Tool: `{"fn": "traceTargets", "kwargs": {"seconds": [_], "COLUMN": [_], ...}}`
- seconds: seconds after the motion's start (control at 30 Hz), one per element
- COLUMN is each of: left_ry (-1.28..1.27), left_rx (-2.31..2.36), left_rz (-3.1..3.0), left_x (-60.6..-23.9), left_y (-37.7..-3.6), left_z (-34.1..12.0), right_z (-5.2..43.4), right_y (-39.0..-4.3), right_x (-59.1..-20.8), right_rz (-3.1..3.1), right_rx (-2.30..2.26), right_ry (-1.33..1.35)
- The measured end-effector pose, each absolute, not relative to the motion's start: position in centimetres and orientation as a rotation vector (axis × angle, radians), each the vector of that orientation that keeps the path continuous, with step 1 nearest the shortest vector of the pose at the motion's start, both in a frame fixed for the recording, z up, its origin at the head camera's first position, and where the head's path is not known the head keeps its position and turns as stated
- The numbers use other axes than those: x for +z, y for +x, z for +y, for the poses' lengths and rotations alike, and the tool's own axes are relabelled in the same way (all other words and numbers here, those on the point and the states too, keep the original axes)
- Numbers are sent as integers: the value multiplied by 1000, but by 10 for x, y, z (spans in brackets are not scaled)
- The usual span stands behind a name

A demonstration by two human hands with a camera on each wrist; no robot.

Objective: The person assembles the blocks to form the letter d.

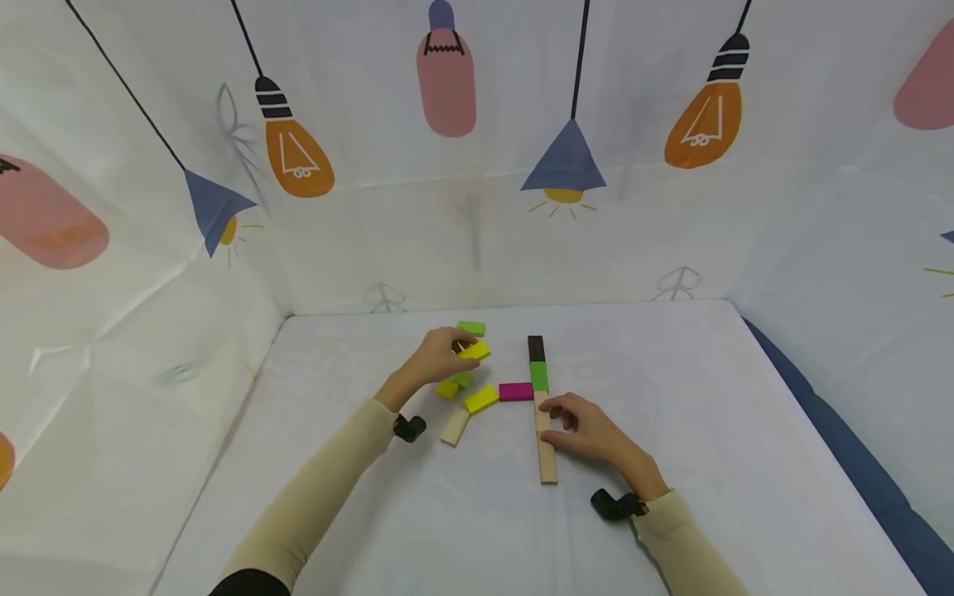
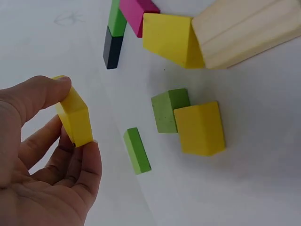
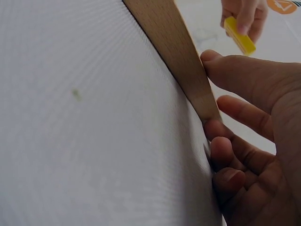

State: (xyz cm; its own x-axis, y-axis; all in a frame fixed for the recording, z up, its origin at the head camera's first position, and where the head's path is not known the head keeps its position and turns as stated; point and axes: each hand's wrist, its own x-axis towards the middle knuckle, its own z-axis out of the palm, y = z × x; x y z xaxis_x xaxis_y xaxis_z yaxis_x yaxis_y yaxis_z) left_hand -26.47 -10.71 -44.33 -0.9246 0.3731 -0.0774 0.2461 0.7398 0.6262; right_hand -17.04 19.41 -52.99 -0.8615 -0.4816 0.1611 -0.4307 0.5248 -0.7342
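Note:
My left hand (image 1: 438, 356) pinches a yellow block (image 2: 77, 115) between thumb and fingers, raised above the table. My right hand (image 1: 592, 430) has curled fingers and thumb on the plain wooden blocks (image 1: 547, 463) of a straight row; in the right wrist view the thumb touches a wooden block's (image 3: 176, 52) edge. Further along that row lie a green block (image 1: 539, 377) and a dark block (image 1: 536, 348). A magenta block (image 1: 516, 391) meets the row from the left. Beyond it, a yellow block (image 1: 481, 400) and a plain wooden block (image 1: 455, 427) lie angled in a curve.
Below my left hand, a loose yellow block (image 2: 202, 129) touches a green block (image 2: 164, 112). Another green block (image 1: 471, 328) lies near the far edge of the white table (image 1: 633, 348). A white cloth wall (image 1: 477, 223) printed with lamps stands behind the table.

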Motion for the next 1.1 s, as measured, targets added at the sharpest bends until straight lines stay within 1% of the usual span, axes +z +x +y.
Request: {"fn": "traceTargets", "kwargs": {"seconds": [0.4,0.63,0.87,1.1], "left_ry": [517,557,476,342], "left_rx": [1000,980,1015,1084], "left_rz": [2758,2746,2730,2736], "left_x": [-441,-443,-446,-451], "left_y": [-227,-210,-192,-168], "left_z": [-141,-153,-161,-171], "right_z": [195,195,195,195], "right_y": [-171,-170,-169,-170], "right_x": [-532,-530,-531,-531], "right_rz": [2696,2694,2706,2682], "right_rx": [-1258,-1269,-1282,-1267], "right_ry": [-800,-788,-826,-800]}}
